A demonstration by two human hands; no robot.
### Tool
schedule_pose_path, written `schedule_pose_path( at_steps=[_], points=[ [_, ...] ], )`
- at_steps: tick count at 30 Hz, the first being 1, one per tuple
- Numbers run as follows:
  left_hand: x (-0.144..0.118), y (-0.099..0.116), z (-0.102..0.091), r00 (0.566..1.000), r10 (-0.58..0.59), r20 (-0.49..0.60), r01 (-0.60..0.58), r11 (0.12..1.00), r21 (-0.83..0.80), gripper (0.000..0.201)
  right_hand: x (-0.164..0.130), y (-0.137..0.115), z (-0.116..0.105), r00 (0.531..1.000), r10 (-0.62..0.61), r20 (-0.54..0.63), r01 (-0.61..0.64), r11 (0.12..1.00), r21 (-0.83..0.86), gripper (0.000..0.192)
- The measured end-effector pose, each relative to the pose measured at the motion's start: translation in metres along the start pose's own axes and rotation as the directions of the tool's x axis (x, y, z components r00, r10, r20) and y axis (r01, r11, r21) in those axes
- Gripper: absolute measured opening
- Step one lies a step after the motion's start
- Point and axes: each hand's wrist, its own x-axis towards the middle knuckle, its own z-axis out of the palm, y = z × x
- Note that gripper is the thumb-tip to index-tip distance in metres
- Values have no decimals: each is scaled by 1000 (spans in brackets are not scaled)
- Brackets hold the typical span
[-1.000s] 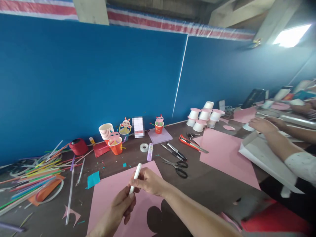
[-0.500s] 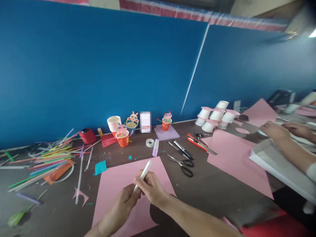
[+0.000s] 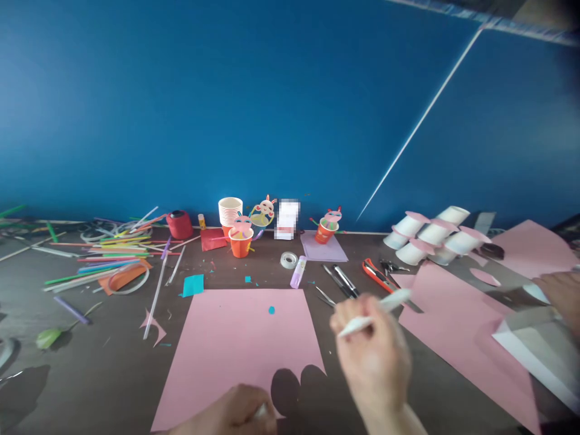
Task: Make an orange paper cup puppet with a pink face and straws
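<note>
My right hand (image 3: 372, 361) is raised over the table and grips a white pen (image 3: 378, 309) that points up and to the right; both are blurred. At the bottom edge, my left hand (image 3: 231, 415) rests on the near edge of a pink paper sheet (image 3: 240, 344). Its fingers are closed on a small white piece (image 3: 261, 411) that looks like the pen's cap. The sheet lies flat in front of me with rounded cut-outs (image 3: 296, 386) in its near edge.
Coloured straws (image 3: 104, 260) litter the left. Orange cups (image 3: 240, 241), a stack of white cups (image 3: 230, 211), a tape roll (image 3: 289, 260), a purple glue stick (image 3: 298, 272) and an orange cutter (image 3: 374, 273) lie behind the sheet. White cups with pink lids (image 3: 430, 232), more pink sheets (image 3: 453, 314) and another person's hand (image 3: 562, 293) are at right.
My hands have come apart: the right hand carried the pen to the right, the left dropped to the sheet's near edge. My view has tilted down and swung left.
</note>
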Motion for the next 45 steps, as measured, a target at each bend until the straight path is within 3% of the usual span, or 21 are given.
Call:
schedule_pose_path(
  at_steps=[2,3,5,7,9,12,21,34,45],
  points=[
    [0,-6,-2,1000,-12,25,10,996,93,31,20,3,-7,996,-19,-88,27,995,91,35],
    [2,-9,-4,1000,12,21,-16,987,162,30,26,9,-8,998,11,-59,-6,997,78,32],
    [12,-15,-7,991,134,8,-127,919,373,25,33,28,-5,989,76,129,-63,992,-107,24],
    [27,-23,-10,956,292,23,-240,734,635,21,34,53,1,948,105,302,-26,966,-256,23],
    [42,-32,-11,938,345,18,-213,535,818,20,35,75,6,916,106,387,20,951,-310,21],
    [61,-44,-10,937,342,-69,-94,439,894,28,38,97,7,887,109,450,67,931,-359,20],
    [92,-53,-14,938,309,-153,-1,446,895,45,38,112,4,864,106,492,180,848,-499,16],
    [93,-49,-16,939,302,-166,9,459,888,38,38,111,7,866,89,492,226,808,-544,17],
    [95,-48,-18,947,273,-169,24,464,885,36,39,111,7,836,96,540,281,770,-573,15]
  ],
)
